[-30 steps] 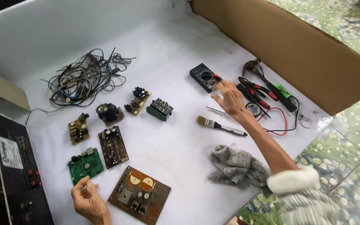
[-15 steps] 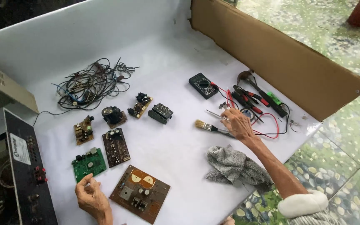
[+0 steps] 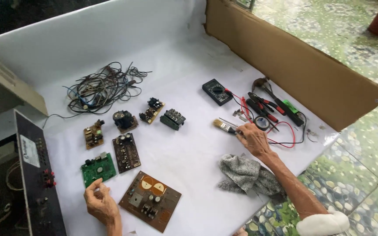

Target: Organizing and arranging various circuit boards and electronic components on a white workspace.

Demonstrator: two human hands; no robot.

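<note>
My right hand (image 3: 253, 139) lies on the white sheet with its fingers curled around the handle of a small paintbrush (image 3: 222, 125), whose bristles point left. Just beyond it are a roll of black tape (image 3: 261, 123), red-handled pliers (image 3: 263, 107) and a black multimeter (image 3: 217, 91) with red leads. My left hand (image 3: 99, 202) rests at the near edge and holds nothing, its index finger lifted toward a green circuit board (image 3: 98, 168). A large brown circuit board (image 3: 150, 201) lies right of that hand.
Several smaller circuit boards (image 3: 126, 152) and parts lie mid-sheet, with a tangle of wires (image 3: 103, 87) behind them. A grey rag (image 3: 246, 174) sits by my right forearm. A black amplifier panel (image 3: 38, 175) stands at the left, a cardboard wall (image 3: 294, 61) at the right.
My right hand drew back from the pliers and tools to the paintbrush and closed on its handle. My left hand stayed beside the green board.
</note>
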